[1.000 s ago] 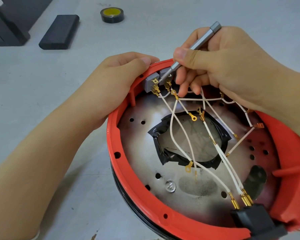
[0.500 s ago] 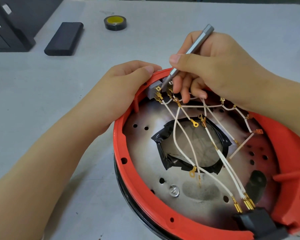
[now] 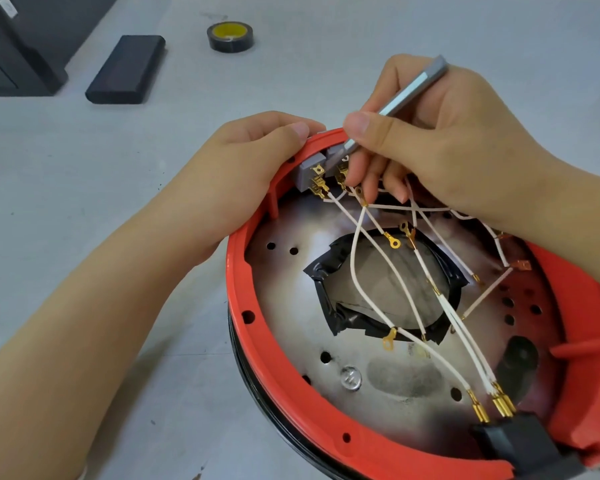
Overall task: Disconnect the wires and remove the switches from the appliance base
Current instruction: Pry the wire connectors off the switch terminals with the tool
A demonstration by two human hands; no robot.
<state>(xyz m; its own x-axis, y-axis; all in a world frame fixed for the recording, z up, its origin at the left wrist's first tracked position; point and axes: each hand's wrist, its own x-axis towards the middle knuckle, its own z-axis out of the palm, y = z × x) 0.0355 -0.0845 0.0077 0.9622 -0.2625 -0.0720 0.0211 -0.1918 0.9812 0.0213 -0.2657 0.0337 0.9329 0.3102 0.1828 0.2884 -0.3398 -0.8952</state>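
The round appliance base [image 3: 257, 282] has a red plastic rim and a metal plate inside, and lies upside down on the table. Two grey switches [image 3: 309, 173] sit in the rim's far side, with brass terminals and white wires [image 3: 357, 268] running across the plate. My left hand [image 3: 243, 168] grips the outside of the rim beside the switches, thumb on top. My right hand [image 3: 440, 143] holds a grey metal screwdriver [image 3: 413, 88] like a pen, its tip down at the right-hand switch. The tip itself is partly hidden by my fingers.
A black power socket [image 3: 513, 445] sits at the rim's near right, with several wires plugged in. On the grey table behind lie a roll of black tape [image 3: 231, 38] and a flat black case [image 3: 127, 69]. A dark box [image 3: 18, 46] stands at the far left.
The camera view has shifted a little, so the base appears lower in frame. The screwdriver tip has stayed at the switches and my right fingers have closed in over the terminals.
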